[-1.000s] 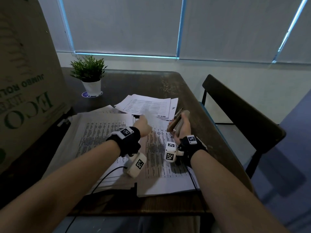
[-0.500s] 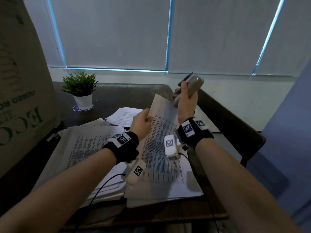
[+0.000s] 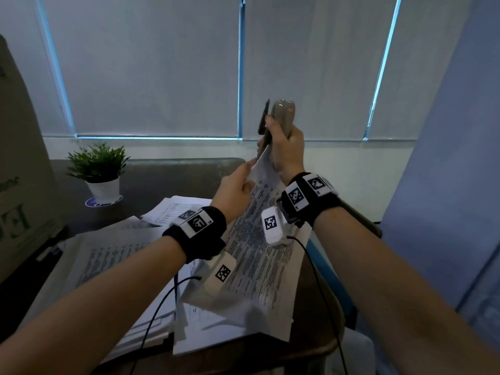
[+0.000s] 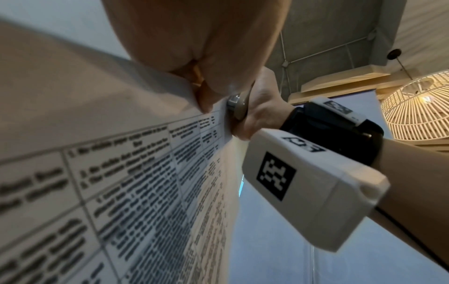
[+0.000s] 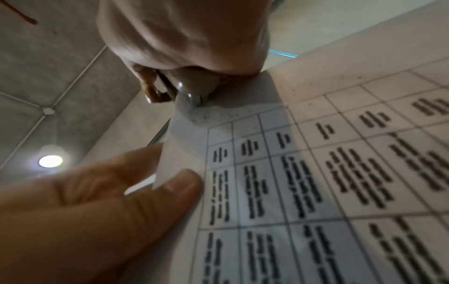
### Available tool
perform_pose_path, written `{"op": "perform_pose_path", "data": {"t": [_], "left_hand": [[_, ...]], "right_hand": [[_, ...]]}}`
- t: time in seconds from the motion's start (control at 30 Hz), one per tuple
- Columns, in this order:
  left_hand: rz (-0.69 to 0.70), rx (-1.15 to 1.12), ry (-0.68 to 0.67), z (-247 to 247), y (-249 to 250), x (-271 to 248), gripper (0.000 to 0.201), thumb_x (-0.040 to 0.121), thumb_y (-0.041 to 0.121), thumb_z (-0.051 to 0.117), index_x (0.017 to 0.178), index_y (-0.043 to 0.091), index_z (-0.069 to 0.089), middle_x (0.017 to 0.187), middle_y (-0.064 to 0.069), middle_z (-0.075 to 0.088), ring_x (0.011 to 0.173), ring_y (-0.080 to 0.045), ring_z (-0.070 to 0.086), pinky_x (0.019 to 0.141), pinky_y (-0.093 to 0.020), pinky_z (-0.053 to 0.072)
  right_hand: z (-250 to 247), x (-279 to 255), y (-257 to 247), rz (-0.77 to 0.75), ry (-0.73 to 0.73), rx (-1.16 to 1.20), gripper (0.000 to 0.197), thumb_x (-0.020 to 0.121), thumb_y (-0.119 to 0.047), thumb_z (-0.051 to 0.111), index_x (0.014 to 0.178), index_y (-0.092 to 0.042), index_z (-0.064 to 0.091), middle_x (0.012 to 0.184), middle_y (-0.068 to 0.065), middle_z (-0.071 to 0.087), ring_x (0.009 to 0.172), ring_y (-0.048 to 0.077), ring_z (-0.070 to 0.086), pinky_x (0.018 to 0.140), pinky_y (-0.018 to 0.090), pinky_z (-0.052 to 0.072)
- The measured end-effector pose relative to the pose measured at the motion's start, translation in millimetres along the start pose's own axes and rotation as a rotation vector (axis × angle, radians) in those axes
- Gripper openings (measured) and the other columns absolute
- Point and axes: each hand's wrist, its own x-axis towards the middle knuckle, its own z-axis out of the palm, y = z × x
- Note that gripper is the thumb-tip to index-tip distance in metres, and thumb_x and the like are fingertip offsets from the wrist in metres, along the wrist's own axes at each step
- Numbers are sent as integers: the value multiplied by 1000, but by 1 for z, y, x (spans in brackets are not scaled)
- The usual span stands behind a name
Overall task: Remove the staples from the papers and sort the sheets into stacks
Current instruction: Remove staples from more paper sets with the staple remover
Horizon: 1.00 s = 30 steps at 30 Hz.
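While lifting higher, right hand [image 3: 287, 143] grips stapler [image 3: 281, 115]

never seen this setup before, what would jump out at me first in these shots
The two hands raised mid-frame: the right hand grips a grey stapler held upright against the window blinds, its lower end at the top corner of a printed packet that the left hand pinches just below. Behind, a small potted plant stands at the table's far left.
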Motion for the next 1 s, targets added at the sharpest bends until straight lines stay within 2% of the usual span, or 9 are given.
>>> {"op": "perform_pose_path", "data": {"t": [0.13, 0.27, 0.37, 0.47, 0.57, 0.67, 0.77, 0.87, 1.0], "left_hand": [[41, 35, -6, 4, 9, 1, 56, 98, 8, 42, 148, 28, 26, 133, -12, 54, 111, -16, 56, 87, -19, 38], [86, 73, -6, 7, 16, 1, 61, 97, 6, 41, 148, 35, 22, 97, -6, 64, 69, -9, 58, 59, -9, 39], [94, 76, -7, 7, 16, 0, 64, 98, 5, 40, 148, 39, 19, 74, -6, 58, 57, -10, 51, 57, -14, 42], [89, 82, -17, 5, 14, -3, 62, 98, 7, 40, 147, 39, 20, 75, -6, 58, 59, -12, 52, 61, -18, 44], [29, 31, 15, 2, 13, -7, 53, 97, 3, 40, 145, 24, 32, 95, 1, 57, 75, -12, 57, 69, -21, 44], [-132, 25, 148, -15, -7, -1, 42, 92, -2, 42, 131, 10, 48, 112, -12, 61, 96, -23, 58, 80, -26, 43], [-326, 94, 202, -53, -52, 8, 39, 88, 3, 46, 125, 8, 54, 125, -17, 58, 115, -31, 54, 95, -31, 43], [-475, 199, 174, -95, -113, 6, 30, 88, 10, 55, 116, 3, 58, 122, -21, 59, 112, -35, 55, 94, -40, 45], [-661, 329, 106, -140, -184, -14, 37, 85, -8, 49, 121, -8, 53, 122, -28, 56, 117, -40, 51, 100, -44, 40]], "right_hand": [[-5, 1, -8, -16, 82, -36, 33, 93, -32, 64, 68, -12, 60, 55, 5, 58, 48, 15, 55, 53, 25, 47], [-5, 0, -16, -43, 85, -5, 38, 94, -32, 64, 62, -12, 57, 52, 4, 54, 43, 12, 50, 48, 24, 44], [-4, 0, -18, -34, 85, -4, 40, 94, -34, 64, 61, -13, 56, 50, 1, 52, 41, 9, 48, 47, 23, 43], [-1, 0, -15, -11, 98, -19, 42, 93, -36, 64, 60, -13, 55, 48, -2, 51, 40, 7, 47, 47, 23, 42], [7, -1, -7, 31, 86, 15, 40, 91, -40, 65, 64, -12, 58, 54, 1, 56, 48, 13, 52, 54, 28, 47], [20, -4, 4, 30, 134, 79, 33, 88, -43, 67, 72, -14, 63, 66, 5, 63, 62, 19, 59, 64, 32, 52], [33, -8, 20, 52, 241, 203, 28, 88, -40, 69, 76, -16, 63, 69, 7, 63, 62, 19, 58, 62, 32, 52], [41, -19, 48, 248, 211, 185, 31, 88, -47, 68, 80, -17, 62, 71, 3, 63, 62, 16, 59, 61, 31, 50], [50, -46, 106, 588, 100, 84, 45, 84, -53, 68, 96, -10, 64, 86, 5, 69, 68, 17, 65, 58, 26, 52]]}}
